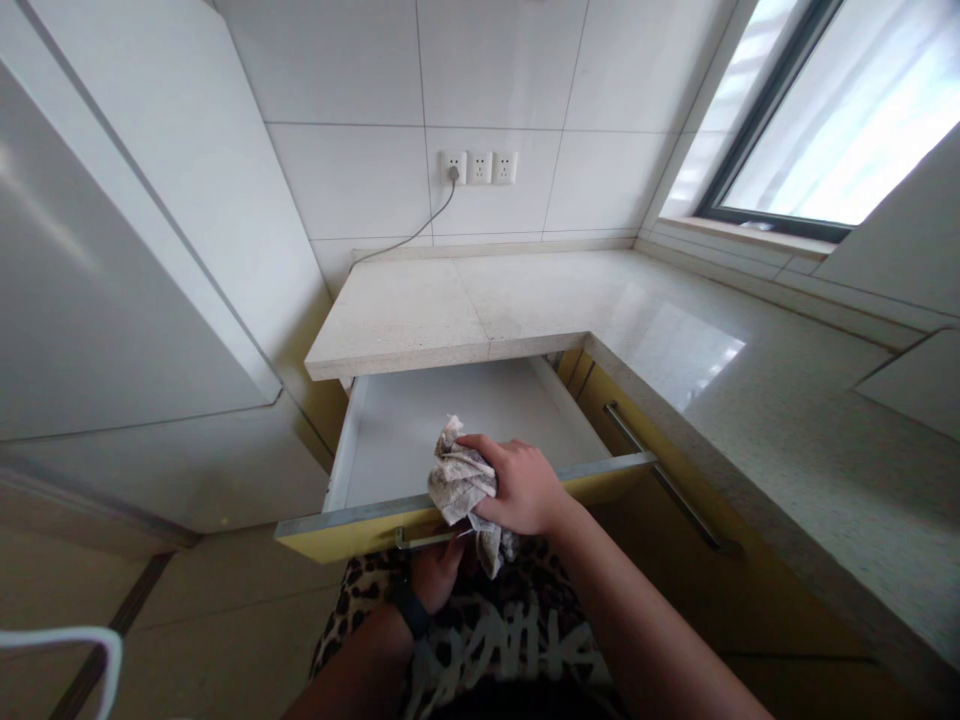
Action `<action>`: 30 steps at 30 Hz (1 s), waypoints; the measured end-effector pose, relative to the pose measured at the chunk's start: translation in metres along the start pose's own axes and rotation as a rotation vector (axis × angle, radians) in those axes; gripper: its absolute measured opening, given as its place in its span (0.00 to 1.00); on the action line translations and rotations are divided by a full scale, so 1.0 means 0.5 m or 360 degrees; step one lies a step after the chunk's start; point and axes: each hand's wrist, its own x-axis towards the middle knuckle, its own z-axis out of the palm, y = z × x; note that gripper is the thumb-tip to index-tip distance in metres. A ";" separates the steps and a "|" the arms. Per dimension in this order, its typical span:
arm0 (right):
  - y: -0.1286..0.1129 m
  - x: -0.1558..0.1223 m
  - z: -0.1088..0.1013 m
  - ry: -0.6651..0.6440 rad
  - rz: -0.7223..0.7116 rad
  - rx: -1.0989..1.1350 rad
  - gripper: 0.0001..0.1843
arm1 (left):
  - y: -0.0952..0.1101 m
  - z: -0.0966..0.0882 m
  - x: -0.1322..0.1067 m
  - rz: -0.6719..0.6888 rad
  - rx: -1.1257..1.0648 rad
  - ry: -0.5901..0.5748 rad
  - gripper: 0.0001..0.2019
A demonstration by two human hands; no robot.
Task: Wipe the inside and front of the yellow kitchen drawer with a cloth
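A crumpled grey-and-white rag (459, 480) is bunched in my right hand (526, 487), whose fingers are closed over it. The rag lies across the top edge of the pulled-out drawer's front, and part of it hangs down outside. Lower down, my left hand (435, 578), with a dark watch on the wrist, is closed at the drawer handle (424, 541); the cloth partly covers its fingers. The drawer (397, 430) has a pale grey inside and a yellow front, and nothing shows lying in it.
Above the drawer runs an L-shaped pale stone countertop (420, 310), its edge close behind and to the right. Yellow cabinets with a long bar handle (690, 508) stand at right. A tall white cabinet (150, 200) is at left. A cord (409, 238) hangs from a wall socket (453, 167).
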 end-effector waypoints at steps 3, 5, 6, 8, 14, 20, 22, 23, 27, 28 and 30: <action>-0.001 0.000 -0.001 -0.0010 0.0009 -0.0006 0.36 | 0.000 0.000 -0.001 -0.0007 -0.0004 0.0008 0.34; -0.001 0.000 -0.002 -0.0020 0.0017 -0.0013 0.36 | -0.002 0.000 0.000 -0.0011 -0.0012 0.0008 0.33; -0.001 0.000 -0.002 -0.0023 0.0020 -0.0015 0.36 | -0.004 0.001 0.000 -0.0010 -0.0011 0.0012 0.33; -0.001 0.000 -0.002 -0.0019 0.0020 -0.0014 0.36 | -0.008 0.001 0.002 0.0010 -0.0007 0.0009 0.33; -0.002 0.001 -0.002 -0.0029 0.0025 -0.0011 0.36 | -0.022 0.003 0.006 0.0100 -0.0004 -0.0007 0.35; -0.002 0.000 -0.003 -0.0015 0.0019 0.0000 0.36 | -0.025 0.003 0.004 0.0065 -0.0006 0.0014 0.33; -0.001 0.000 -0.003 -0.0004 0.0010 0.0002 0.36 | -0.023 0.003 0.004 0.0067 -0.0009 -0.0001 0.33; -0.001 0.000 -0.002 0.0000 0.0007 0.0000 0.36 | -0.021 0.003 0.003 0.0068 -0.0015 -0.0013 0.33; -0.001 0.000 -0.001 -0.0005 0.0000 0.0002 0.36 | -0.011 0.004 0.002 0.0037 -0.0009 0.0013 0.33; -0.001 0.000 -0.001 -0.0009 0.0003 0.0003 0.36 | -0.009 0.004 0.002 0.0030 -0.0005 0.0023 0.33; -0.002 0.001 -0.003 -0.0021 0.0011 0.0004 0.36 | -0.007 0.004 0.002 0.0042 -0.0010 0.0015 0.33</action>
